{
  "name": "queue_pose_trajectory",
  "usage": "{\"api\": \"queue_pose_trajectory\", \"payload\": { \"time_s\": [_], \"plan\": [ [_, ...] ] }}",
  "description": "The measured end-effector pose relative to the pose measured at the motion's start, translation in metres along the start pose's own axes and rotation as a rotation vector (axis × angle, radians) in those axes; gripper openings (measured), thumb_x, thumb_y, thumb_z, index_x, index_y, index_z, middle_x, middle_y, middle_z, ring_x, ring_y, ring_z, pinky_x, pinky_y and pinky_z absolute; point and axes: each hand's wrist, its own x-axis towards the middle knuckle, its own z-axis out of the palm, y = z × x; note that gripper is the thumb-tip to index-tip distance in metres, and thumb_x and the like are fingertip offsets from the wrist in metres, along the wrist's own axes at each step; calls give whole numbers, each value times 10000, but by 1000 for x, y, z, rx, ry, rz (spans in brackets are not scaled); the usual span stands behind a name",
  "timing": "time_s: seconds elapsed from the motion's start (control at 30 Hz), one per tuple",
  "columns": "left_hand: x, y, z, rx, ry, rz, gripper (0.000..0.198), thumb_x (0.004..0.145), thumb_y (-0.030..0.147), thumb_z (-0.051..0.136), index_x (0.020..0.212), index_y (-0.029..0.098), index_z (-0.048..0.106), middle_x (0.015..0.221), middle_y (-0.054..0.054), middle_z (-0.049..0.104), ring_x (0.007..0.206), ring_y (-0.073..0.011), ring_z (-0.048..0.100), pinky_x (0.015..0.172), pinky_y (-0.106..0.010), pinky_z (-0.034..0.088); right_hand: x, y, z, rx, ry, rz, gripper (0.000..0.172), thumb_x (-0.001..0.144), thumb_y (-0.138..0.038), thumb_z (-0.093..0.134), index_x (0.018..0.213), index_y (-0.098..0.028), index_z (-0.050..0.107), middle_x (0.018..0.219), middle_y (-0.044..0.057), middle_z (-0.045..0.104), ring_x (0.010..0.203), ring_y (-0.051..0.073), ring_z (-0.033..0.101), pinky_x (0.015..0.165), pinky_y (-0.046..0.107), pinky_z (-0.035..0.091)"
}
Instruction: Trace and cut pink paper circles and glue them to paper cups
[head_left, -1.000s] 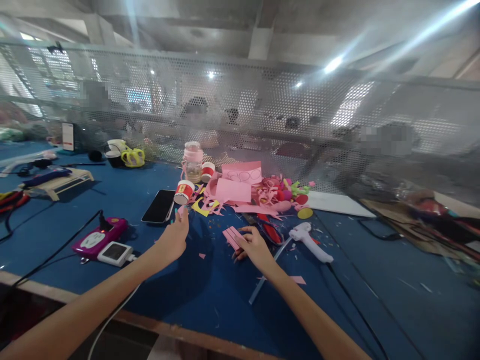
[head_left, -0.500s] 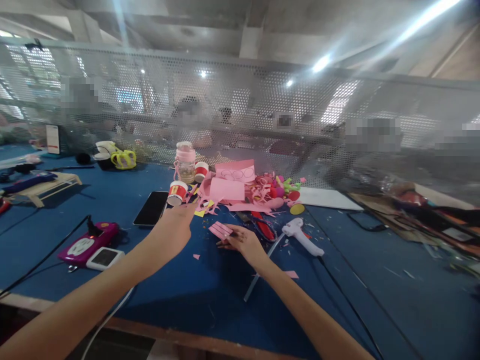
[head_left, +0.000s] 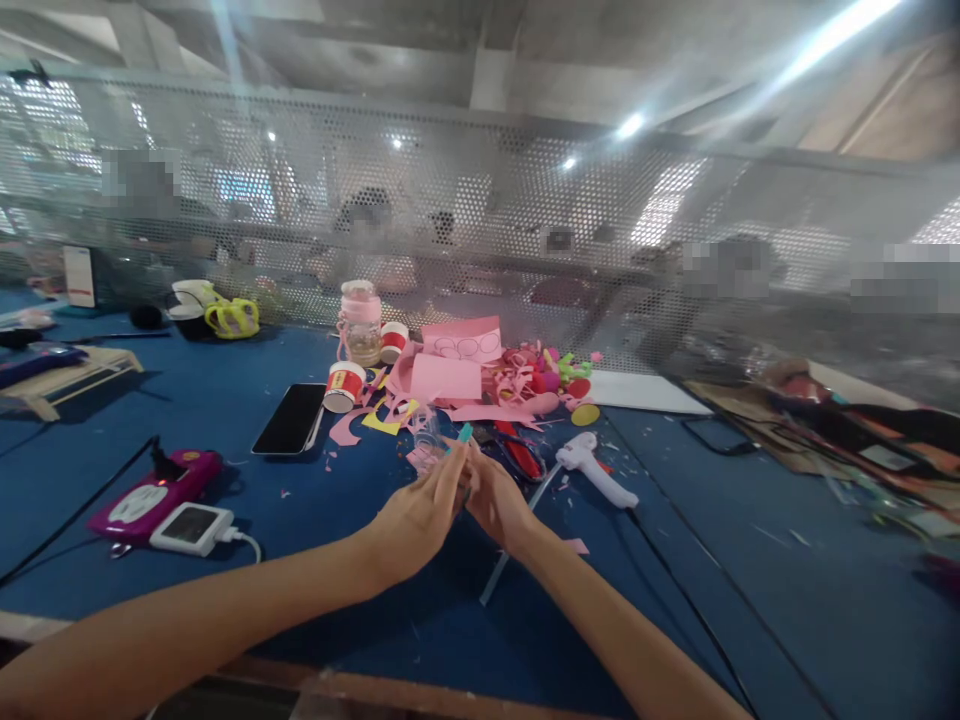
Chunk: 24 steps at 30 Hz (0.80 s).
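Both hands meet over the blue table in front of the pink paper pile (head_left: 448, 378). My left hand (head_left: 416, 515) has its fingers pressed together against my right hand (head_left: 499, 500), which is curled. A small teal tip (head_left: 466, 432) pokes up between the fingertips; the rest of that object is hidden. Just beyond the left fingers is a clear, see-through item (head_left: 426, 425), too faint to identify. A pink striped piece (head_left: 422, 458) shows beside them, partly covered.
A white glue gun (head_left: 598, 470) with a clear stick lies right of the hands, by red-handled scissors (head_left: 525, 455). Left are a phone (head_left: 291, 420), paper cups (head_left: 345, 387), a pink-capped bottle (head_left: 361, 322) and a purple power strip (head_left: 156, 492). A perforated screen stands behind.
My left hand has come back from beside the cup and joined my right hand. The teal tip and clear item now show. The striped piece is more covered, and the view has shifted slightly.
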Motion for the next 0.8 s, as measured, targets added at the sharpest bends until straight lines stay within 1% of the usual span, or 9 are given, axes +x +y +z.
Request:
{"api": "queue_pose_trajectory", "payload": {
  "time_s": [0.13, 0.27, 0.4, 0.47, 0.53, 0.6, 0.7, 0.73, 0.8],
  "plan": [
    [1, -5, -12, -201, -154, 42, 956, 834, 352, 568, 1423, 68, -130, 1456, -281, 241, 1339, -289, 313, 1032, -401, 405, 1, -3, -2, 67, 52, 22, 334, 698, -507, 661, 818, -203, 592, 850, 69, 692, 862, 229, 662, 670, 330, 548],
    [8, -27, -27, -122, -174, 191, 951, 807, 460, 587, 1434, 51, 1, 1455, -287, 232, 1376, -312, 212, 1070, -455, 338, 4, -11, -12, 93, 29, -9, 388, 567, -350, 803, 867, -192, 615, 882, 45, 702, 821, 184, 674, 729, 284, 543],
    [17, -55, -24, 142, -125, 251, 606, 847, 313, 579, 1372, 136, 334, 1443, -175, 347, 1373, -300, 231, 1108, -513, 238, 4, -17, -21, -25, -9, 113, 445, 505, -306, 830, 878, -165, 635, 778, 20, 703, 638, 133, 663, 670, 264, 545],
    [17, -69, -16, 227, -91, 265, 394, 900, 205, 482, 1290, 157, 460, 1392, -128, 443, 1361, -269, 275, 1112, -508, 236, 3, -20, -22, -152, -77, 142, 453, 544, -349, 800, 923, -157, 643, 744, 22, 695, 604, 141, 653, 636, 288, 546],
    [14, -82, -8, 243, -57, 298, 319, 922, 127, 396, 1202, 166, 545, 1267, -90, 577, 1307, -231, 386, 1100, -497, 278, 2, -23, -23, -325, -88, 71, 432, 632, -411, 724, 971, -157, 641, 765, 41, 692, 631, 172, 656, 627, 325, 543],
    [8, -91, -2, 229, 18, 306, 331, 929, 97, 340, 1150, 146, 581, 1158, -90, 648, 1192, -200, 523, 1061, -455, 365, 2, -28, -27, -566, 46, -136, 378, 739, -444, 606, 984, -157, 632, 856, 79, 687, 730, 216, 657, 682, 379, 535],
    [1, -97, -2, 224, 125, 229, 394, 912, 51, 290, 1187, 120, 562, 1161, -109, 646, 1135, -181, 571, 1005, -387, 446, 6, -35, -45, -1097, 488, -533, 329, 833, -392, 475, 995, -133, 598, 1025, 158, 630, 1004, 294, 568, 907, 480, 423],
    [0, -97, -4, 232, 150, 203, 413, 902, 37, 285, 1214, 113, 544, 1189, -116, 629, 1156, -182, 556, 1005, -375, 447, 8, -36, -52, -1277, 603, -592, 344, 839, -381, 467, 1032, -116, 573, 1084, 190, 595, 1077, 325, 513, 958, 517, 361],
    [-2, -93, -8, 263, 174, 185, 434, 888, 19, 292, 1252, 101, 514, 1240, -130, 593, 1203, -190, 516, 1028, -369, 423, 11, -35, -67, -1525, 719, -531, 382, 851, -377, 454, 1063, -69, 533, 1085, 244, 555, 1080, 365, 487, 933, 540, 353]
  ]
}}
